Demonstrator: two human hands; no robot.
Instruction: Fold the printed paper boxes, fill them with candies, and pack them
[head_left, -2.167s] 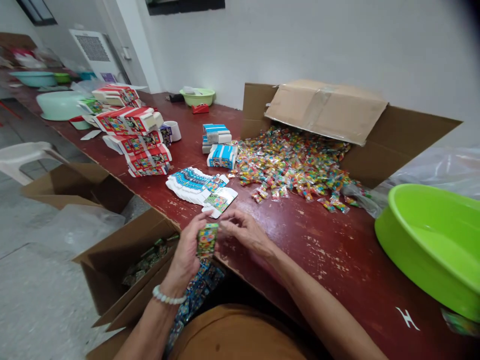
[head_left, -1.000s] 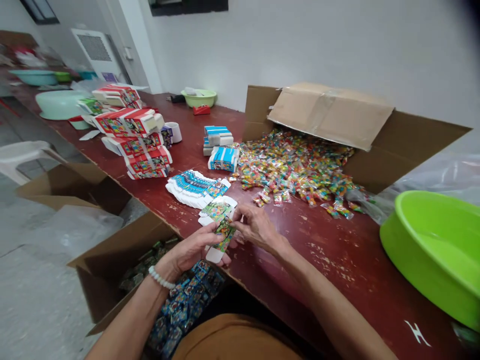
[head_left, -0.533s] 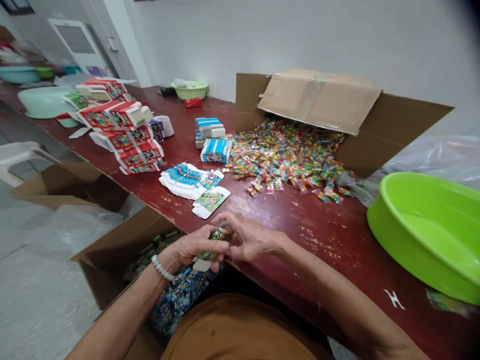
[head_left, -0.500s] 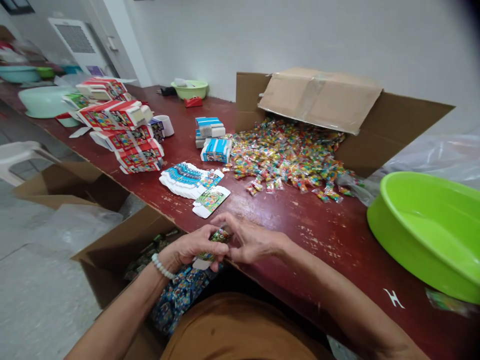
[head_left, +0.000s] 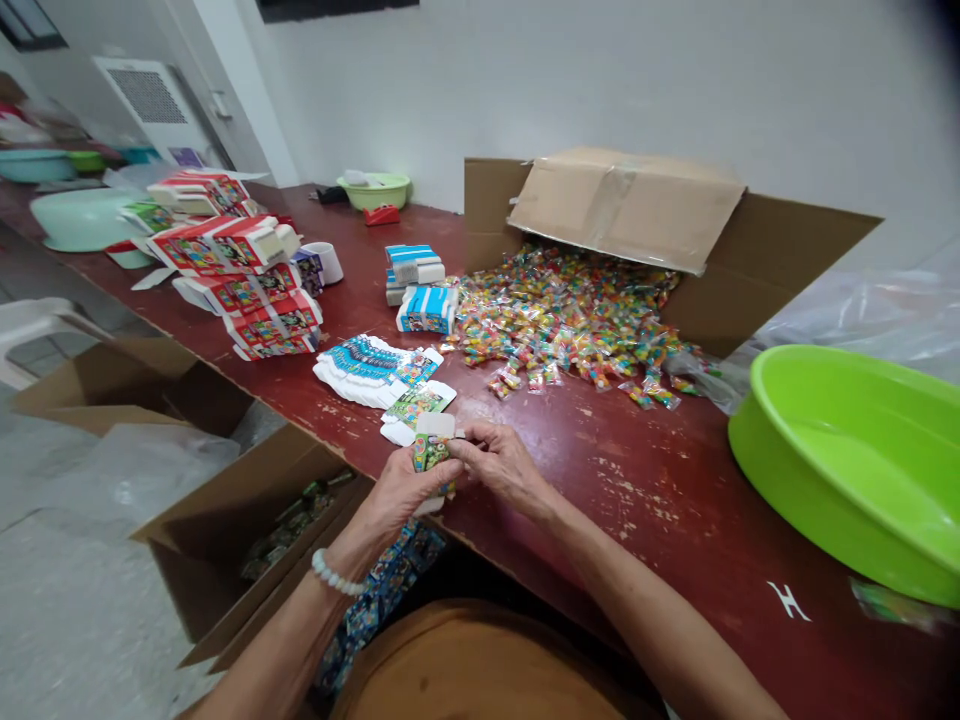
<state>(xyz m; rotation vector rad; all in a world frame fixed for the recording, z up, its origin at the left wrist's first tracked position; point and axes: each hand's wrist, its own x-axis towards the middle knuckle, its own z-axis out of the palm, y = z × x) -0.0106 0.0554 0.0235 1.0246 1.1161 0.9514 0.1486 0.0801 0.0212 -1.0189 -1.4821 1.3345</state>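
Note:
A small green printed carton [head_left: 429, 452] with white end flaps is held over the table's front edge. My left hand [head_left: 405, 488] grips its lower side, the thumb lying across the front. At the upper right edge, the fingers of my right hand [head_left: 504, 466] pinch the same carton; their tips partly hide what they touch. Just beyond lies a flattened green carton [head_left: 421, 402] with white flaps. It rests beside a fanned row of blue and white flat cartons [head_left: 361, 368]. Small clear packets of colourful candy [head_left: 562, 315] are heaped farther back.
A tipped cardboard box [head_left: 637, 205] stands behind the candy. On the right is a green basin [head_left: 847, 470]. Bundled blue cartons [head_left: 427, 310] and stacked red cartons [head_left: 270, 325] sit to the left. Below the red table [head_left: 645, 500], an open box [head_left: 217, 540] holds green packs.
The green carton has come up and turned, so its printed front and upper white flap now show. My right hand has shifted from cupping around it to pinching its edge.

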